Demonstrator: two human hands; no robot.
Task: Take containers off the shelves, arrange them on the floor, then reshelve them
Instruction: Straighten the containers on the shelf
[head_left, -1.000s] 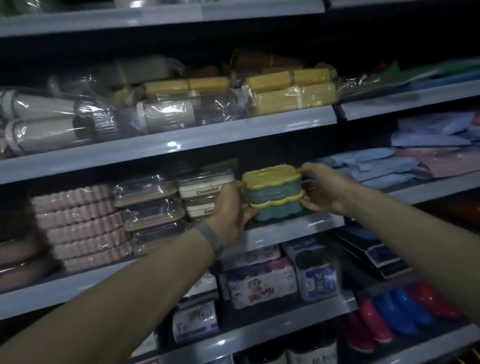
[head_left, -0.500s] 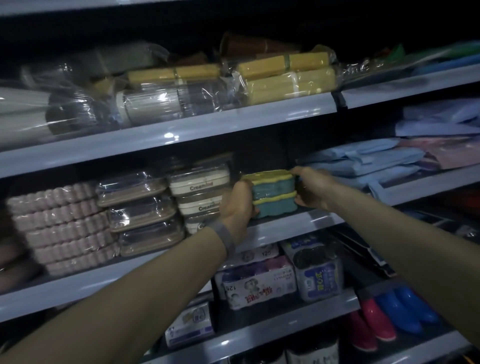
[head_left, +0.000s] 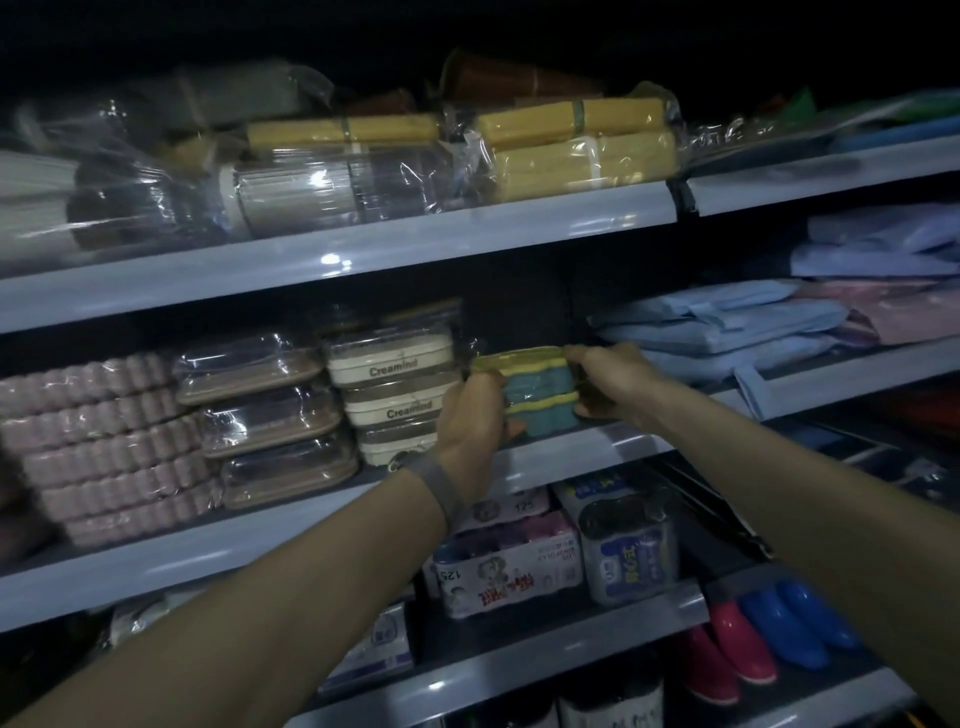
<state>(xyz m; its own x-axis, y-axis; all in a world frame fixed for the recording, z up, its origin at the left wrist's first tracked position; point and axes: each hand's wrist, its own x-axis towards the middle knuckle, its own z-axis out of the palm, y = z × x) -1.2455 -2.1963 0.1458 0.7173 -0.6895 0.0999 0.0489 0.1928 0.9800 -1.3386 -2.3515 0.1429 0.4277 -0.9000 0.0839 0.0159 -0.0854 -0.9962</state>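
Note:
Two stacked teal containers with yellow scalloped lids (head_left: 537, 389), wrapped in clear film, sit on the middle shelf (head_left: 613, 447). My left hand (head_left: 470, 421) grips the stack's left side, fingers curled around it. My right hand (head_left: 608, 379) grips the right side, its fingertips on the top lid's edge. The stack sits between the cream "Creamind" boxes (head_left: 389, 395) and folded blue fabric (head_left: 727, 327).
Clear-lidded brown trays (head_left: 265, 415) and pink ribbed packs (head_left: 104, 447) fill the middle shelf's left. Yellow bundles (head_left: 576, 145) and wrapped rolls (head_left: 291, 192) lie on the shelf above. Boxed packs (head_left: 509, 566) and red and blue items (head_left: 769, 634) stand below.
Both hands have pushed the stack further back onto the middle shelf. The view has moved closer and tilted up slightly.

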